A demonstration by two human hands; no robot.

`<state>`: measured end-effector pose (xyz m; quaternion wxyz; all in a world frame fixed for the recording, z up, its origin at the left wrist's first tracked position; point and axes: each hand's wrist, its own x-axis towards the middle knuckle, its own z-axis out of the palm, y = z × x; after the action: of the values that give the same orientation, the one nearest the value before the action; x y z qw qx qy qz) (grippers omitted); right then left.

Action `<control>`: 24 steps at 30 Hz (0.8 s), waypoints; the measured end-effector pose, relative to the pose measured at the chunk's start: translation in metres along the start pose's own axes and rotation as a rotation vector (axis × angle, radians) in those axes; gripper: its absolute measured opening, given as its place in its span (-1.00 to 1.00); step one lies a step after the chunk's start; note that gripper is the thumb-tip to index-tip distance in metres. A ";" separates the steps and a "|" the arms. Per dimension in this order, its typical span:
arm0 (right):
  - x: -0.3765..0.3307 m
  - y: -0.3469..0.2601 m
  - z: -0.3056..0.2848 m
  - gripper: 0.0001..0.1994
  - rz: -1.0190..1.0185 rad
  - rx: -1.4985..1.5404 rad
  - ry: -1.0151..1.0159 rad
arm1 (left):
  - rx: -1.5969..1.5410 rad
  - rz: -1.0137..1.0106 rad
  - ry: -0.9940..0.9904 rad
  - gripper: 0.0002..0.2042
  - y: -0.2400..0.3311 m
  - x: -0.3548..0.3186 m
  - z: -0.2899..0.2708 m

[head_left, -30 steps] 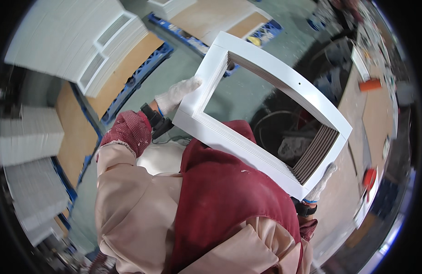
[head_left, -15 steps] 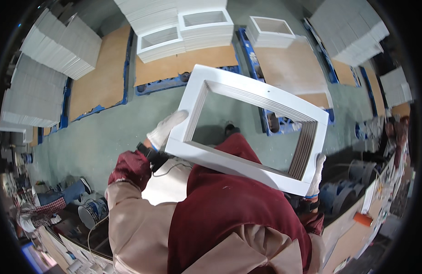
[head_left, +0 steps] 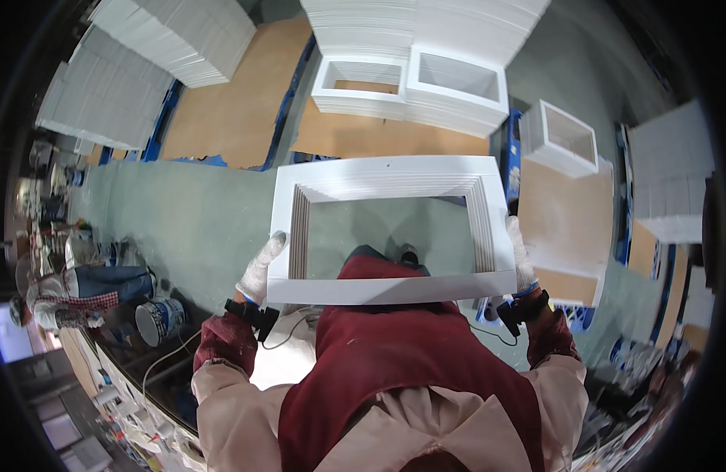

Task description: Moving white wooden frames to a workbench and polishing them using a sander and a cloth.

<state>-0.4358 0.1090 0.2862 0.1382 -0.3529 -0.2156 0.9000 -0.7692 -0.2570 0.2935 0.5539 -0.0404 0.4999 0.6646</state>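
A stack of several white rectangular frames (head_left: pixel 390 293) is held level in front of my body, open in the middle, with layered inner edges showing. My left hand (head_left: pixel 262 269), in a white knitted glove, is closed on the stack's left side. On the opposite side my right hand (head_left: pixel 521 256), gloved the same way, grips the right edge; its fingers are partly hidden by the frames. A black device (head_left: pixel 257 316) is strapped to my left wrist, and another black device (head_left: pixel 524 311) to my right. Through the opening the green floor and a shoe (head_left: pixel 408 254) show.
Ahead, a cardboard-topped pallet (head_left: pixel 394 141) carries stacked white frames (head_left: pixel 461 75). To its right, a blue pallet (head_left: pixel 563 236) bears a smaller frame stack (head_left: pixel 567 134). Tall white stacks (head_left: pixel 170 35) stand far left. A bucket (head_left: pixel 160 321) and another person (head_left: pixel 88 287) are at left.
The frame stack has swung from a slant, right end lower, to level. Both hands still grip it. The pallets have shifted rightward in view as I turned left.
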 end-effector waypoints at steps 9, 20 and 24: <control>0.207 -0.030 0.097 -0.40 0.104 -0.394 0.036 | 0.031 -0.034 0.112 -0.44 0.134 0.123 -0.062; 0.430 -0.048 0.187 -0.37 -0.037 -0.351 0.248 | 0.145 -0.116 -0.044 -0.42 0.310 0.390 -0.155; 0.510 -0.059 0.154 -0.36 0.011 -0.232 0.327 | 0.152 -0.110 -0.086 -0.39 0.314 0.483 -0.139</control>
<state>-0.9006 0.3196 0.1230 0.1249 -0.5092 -0.2907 0.8004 -1.2679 0.0163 0.1257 0.6118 0.0029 0.5219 0.5945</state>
